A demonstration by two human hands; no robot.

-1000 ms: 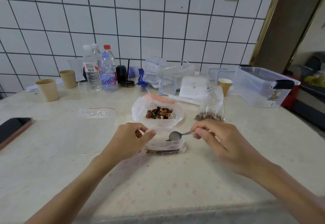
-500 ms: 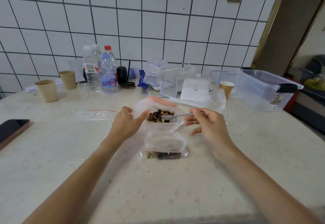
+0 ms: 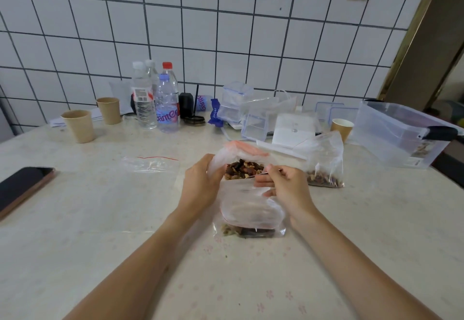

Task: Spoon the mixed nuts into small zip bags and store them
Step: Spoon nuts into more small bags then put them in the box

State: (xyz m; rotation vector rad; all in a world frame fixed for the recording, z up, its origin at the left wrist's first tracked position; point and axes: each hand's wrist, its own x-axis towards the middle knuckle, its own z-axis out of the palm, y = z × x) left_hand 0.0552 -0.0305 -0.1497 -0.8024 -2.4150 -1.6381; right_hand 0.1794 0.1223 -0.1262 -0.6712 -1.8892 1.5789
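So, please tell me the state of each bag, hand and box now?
Big nut bag: open, held.
Small zip bag: open, partly filled.
Second small bag: upright, nuts inside.
Empty zip bag: lying flat.
Left hand: grips big bag's rim.
Right hand: holds spoon.
Storage box: lid off.

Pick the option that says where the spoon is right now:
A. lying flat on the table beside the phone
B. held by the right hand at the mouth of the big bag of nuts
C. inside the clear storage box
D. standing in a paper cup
B: the right hand pinches the spoon, its tip at the open mouth of the big bag of mixed nuts, which the left hand holds open.
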